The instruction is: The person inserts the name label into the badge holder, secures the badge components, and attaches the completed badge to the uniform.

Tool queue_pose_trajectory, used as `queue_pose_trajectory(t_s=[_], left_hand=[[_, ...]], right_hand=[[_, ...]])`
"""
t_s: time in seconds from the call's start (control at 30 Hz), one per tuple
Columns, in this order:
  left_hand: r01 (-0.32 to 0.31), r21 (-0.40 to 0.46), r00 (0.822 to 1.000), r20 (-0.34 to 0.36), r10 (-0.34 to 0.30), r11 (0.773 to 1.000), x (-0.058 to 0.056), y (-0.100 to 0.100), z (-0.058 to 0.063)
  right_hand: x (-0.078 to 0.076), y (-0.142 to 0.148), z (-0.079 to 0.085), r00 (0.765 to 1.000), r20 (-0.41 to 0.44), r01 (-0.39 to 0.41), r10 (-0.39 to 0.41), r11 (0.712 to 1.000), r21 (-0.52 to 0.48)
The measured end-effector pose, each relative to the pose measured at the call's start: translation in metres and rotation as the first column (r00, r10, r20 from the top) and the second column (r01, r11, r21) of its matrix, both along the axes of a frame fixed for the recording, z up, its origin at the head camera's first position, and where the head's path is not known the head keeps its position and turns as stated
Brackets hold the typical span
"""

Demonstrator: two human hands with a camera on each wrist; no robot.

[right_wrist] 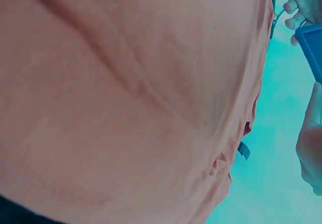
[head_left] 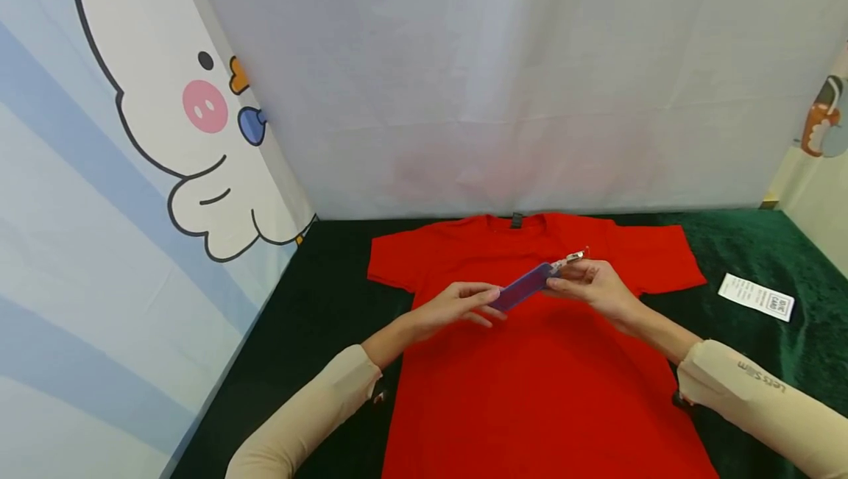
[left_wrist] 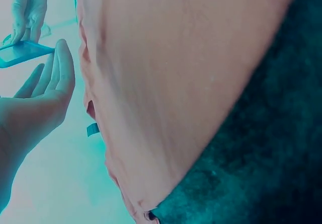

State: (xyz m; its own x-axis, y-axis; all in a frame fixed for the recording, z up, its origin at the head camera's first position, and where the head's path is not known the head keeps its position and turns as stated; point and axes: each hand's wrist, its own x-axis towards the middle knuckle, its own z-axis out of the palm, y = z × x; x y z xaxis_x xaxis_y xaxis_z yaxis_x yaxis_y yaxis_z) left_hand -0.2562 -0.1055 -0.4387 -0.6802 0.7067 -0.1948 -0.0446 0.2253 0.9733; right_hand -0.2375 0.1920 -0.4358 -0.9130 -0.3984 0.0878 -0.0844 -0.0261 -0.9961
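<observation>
1. We see a flat purple card holder [head_left: 522, 287] held in the air over the chest of a red T-shirt [head_left: 530, 391], slanting up towards its metal clip [head_left: 573, 256].
2. We find the left hand [head_left: 453, 305] at the lower end, pinching it between thumb and fingers; its other fingers reach fairly straight beneath.
3. We see the right hand [head_left: 592, 286] pinching the clip end between thumb and fingers, with the clip just above its fingertips.
4. We see the shirt laid out, collar away from the person, on a dark green cloth [head_left: 311, 302].
5. On that cloth, beside the shirt's right-hand sleeve, we find a white printed card [head_left: 756, 297], apart from both hands.
6. Behind, we see a pale curtain [head_left: 497, 82]; at the left, a cartoon figure [head_left: 152, 82].
</observation>
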Motion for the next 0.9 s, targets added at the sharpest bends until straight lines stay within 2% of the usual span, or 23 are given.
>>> queue_pose_trajectory(t_s=[0.23,0.33,0.5,0.73,0.9], left_hand=[[0.078,0.035,0.997,0.001,-0.078,0.996,-0.001,0.001,-0.002],[0.081,0.045,0.997,0.010,-0.081,0.996,-0.001,0.002,-0.001],[0.043,0.035,0.999,0.007,-0.043,0.998,-0.001,0.003,0.000],[-0.006,0.029,0.999,-0.036,0.007,1.000,-0.001,0.003,-0.002],[-0.038,0.032,0.996,-0.079,0.041,0.999,0.000,0.001,-0.003]], right_hand=[[0.001,-0.002,0.004,1.000,-0.010,-0.026,0.026,0.999,-0.041],[0.001,-0.002,0.004,1.000,-0.003,-0.031,0.031,0.999,-0.045],[0.000,-0.001,-0.001,0.999,-0.008,-0.034,0.034,0.999,-0.026],[-0.003,0.004,-0.007,0.994,-0.078,-0.080,0.076,0.996,-0.040],[-0.004,0.006,-0.007,0.994,-0.043,-0.101,0.099,0.994,-0.047]])
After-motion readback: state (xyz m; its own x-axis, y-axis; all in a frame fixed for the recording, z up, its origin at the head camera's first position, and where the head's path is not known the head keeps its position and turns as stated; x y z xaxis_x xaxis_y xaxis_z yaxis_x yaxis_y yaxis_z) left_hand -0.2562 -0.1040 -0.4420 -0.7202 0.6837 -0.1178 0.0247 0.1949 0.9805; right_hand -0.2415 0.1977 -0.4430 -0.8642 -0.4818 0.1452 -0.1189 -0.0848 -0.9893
